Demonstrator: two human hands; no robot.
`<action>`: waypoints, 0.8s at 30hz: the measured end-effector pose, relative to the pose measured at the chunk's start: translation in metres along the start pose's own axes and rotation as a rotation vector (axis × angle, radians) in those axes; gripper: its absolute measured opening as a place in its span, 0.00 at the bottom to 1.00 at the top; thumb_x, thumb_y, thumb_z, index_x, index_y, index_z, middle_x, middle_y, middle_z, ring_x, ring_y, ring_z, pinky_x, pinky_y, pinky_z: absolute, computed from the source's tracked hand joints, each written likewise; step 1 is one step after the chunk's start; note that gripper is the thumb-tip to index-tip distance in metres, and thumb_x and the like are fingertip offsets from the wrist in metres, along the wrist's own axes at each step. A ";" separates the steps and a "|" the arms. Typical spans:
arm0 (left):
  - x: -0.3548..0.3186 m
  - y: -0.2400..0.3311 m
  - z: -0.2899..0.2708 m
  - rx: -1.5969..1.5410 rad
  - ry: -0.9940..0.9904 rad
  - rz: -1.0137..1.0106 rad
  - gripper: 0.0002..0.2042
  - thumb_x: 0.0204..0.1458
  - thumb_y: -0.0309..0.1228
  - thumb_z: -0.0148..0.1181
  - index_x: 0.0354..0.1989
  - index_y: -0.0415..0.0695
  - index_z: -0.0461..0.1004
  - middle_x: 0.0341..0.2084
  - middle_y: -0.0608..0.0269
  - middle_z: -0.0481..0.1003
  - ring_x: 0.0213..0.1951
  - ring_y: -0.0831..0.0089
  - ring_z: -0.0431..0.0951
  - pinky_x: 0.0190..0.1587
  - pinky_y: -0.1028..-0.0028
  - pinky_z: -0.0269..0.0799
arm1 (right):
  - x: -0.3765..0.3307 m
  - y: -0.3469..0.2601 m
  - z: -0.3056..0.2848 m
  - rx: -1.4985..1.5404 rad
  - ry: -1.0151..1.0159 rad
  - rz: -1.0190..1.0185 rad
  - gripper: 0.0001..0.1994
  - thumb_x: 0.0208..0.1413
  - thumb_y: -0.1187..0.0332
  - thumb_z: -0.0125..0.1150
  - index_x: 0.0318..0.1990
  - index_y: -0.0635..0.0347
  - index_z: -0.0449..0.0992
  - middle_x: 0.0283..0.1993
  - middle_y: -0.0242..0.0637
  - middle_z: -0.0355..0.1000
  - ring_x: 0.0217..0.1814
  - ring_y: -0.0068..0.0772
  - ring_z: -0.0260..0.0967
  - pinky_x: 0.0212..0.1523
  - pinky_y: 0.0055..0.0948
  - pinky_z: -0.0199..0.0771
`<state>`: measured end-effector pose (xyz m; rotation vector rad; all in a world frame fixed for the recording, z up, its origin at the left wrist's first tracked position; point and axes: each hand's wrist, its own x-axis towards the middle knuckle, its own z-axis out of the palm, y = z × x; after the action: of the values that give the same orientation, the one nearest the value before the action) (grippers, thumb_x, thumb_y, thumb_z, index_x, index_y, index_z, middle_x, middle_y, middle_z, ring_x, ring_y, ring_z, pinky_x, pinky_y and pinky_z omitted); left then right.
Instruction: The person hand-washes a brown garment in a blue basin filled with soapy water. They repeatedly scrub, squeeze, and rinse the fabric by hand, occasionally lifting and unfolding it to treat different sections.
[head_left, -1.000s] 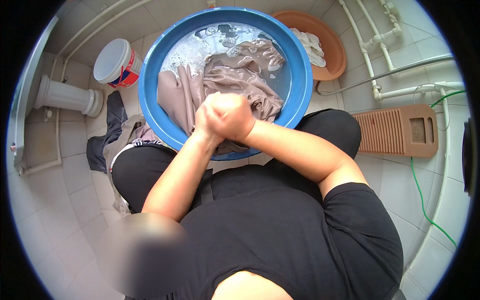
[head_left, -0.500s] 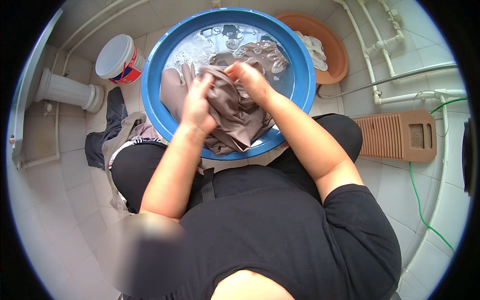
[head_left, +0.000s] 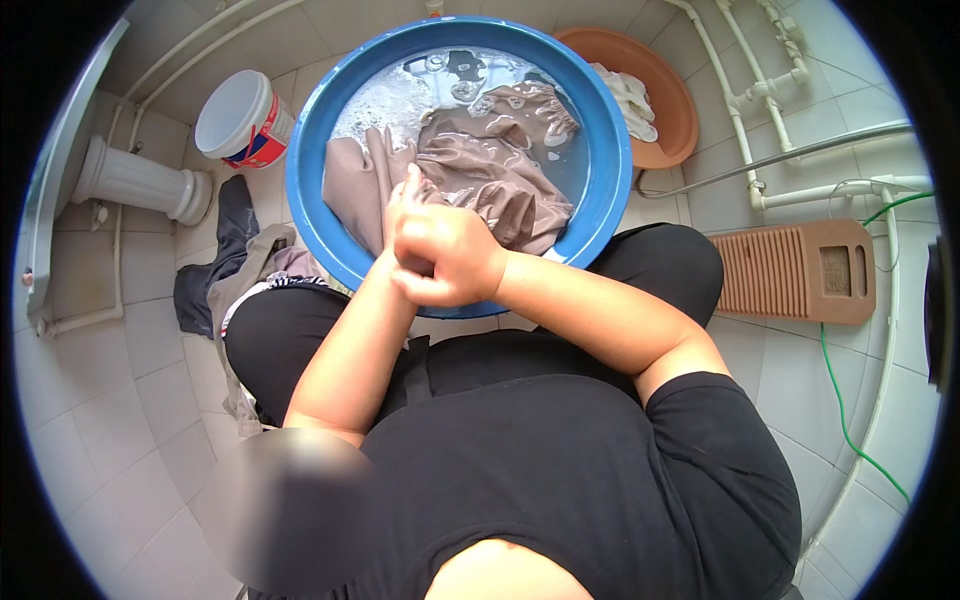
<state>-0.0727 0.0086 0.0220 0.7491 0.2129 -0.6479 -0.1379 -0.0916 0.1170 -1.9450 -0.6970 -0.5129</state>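
Note:
A brown-grey garment with a gathered, elastic-looking end lies wet and crumpled in a round blue basin. Soapy water with white foam surrounds it toward the far side. My left hand is at the basin's near side, its fingers pointing up against a fold of the garment and seemingly gripping it. Across it lies my right hand, fingers curled in and closed, hiding much of the left. What the right fingers close on is hidden.
A terracotta-coloured basin with white cloth stands far right. To the right lies a brown washboard, with a green hose nearby. On the left are a white bucket, a white pedestal and dark clothes.
My right hand has come nearer and leftward, from over the garment to across my left hand, and has curled up. The garment's bunched middle has dropped and spread out in the basin.

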 end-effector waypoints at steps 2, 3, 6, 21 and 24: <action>-0.002 -0.009 0.003 0.116 0.055 -0.139 0.18 0.57 0.49 0.42 0.27 0.49 0.68 0.19 0.65 0.69 0.24 0.73 0.72 0.28 0.70 0.68 | -0.009 0.023 0.006 -0.142 0.144 -0.045 0.11 0.41 0.62 0.60 0.16 0.55 0.68 0.19 0.36 0.65 0.22 0.40 0.66 0.24 0.34 0.68; -0.008 -0.013 0.016 -0.204 -0.184 -0.122 0.18 0.57 0.48 0.41 0.29 0.47 0.69 0.21 0.65 0.71 0.27 0.73 0.72 0.30 0.71 0.69 | -0.011 0.041 0.001 -0.196 0.184 0.027 0.12 0.42 0.69 0.60 0.13 0.58 0.65 0.18 0.39 0.63 0.20 0.41 0.63 0.21 0.33 0.63; -0.037 0.001 0.090 -0.016 0.288 -0.120 0.16 0.56 0.45 0.42 0.26 0.47 0.70 0.24 0.65 0.72 0.28 0.72 0.72 0.34 0.72 0.68 | -0.013 0.062 -0.004 -0.246 0.299 0.409 0.14 0.47 0.64 0.56 0.14 0.57 0.68 0.18 0.39 0.67 0.20 0.41 0.66 0.21 0.34 0.65; -0.016 -0.023 0.030 -0.238 -0.215 0.066 0.15 0.57 0.42 0.43 0.29 0.45 0.69 0.27 0.64 0.72 0.32 0.73 0.72 0.36 0.72 0.69 | -0.005 0.015 0.001 -0.175 0.277 0.165 0.11 0.47 0.62 0.57 0.18 0.57 0.72 0.20 0.40 0.68 0.23 0.43 0.68 0.26 0.35 0.69; -0.022 -0.012 0.048 -0.187 -0.107 -0.087 0.15 0.57 0.44 0.43 0.36 0.46 0.69 0.34 0.64 0.72 0.37 0.72 0.72 0.41 0.70 0.68 | -0.010 0.023 0.004 -0.108 0.291 0.113 0.11 0.46 0.62 0.59 0.19 0.59 0.71 0.21 0.41 0.68 0.23 0.43 0.67 0.27 0.35 0.68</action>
<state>-0.0999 -0.0206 0.0587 0.5262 0.2054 -0.7380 -0.1294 -0.0986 0.0940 -1.9437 -0.3789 -0.7576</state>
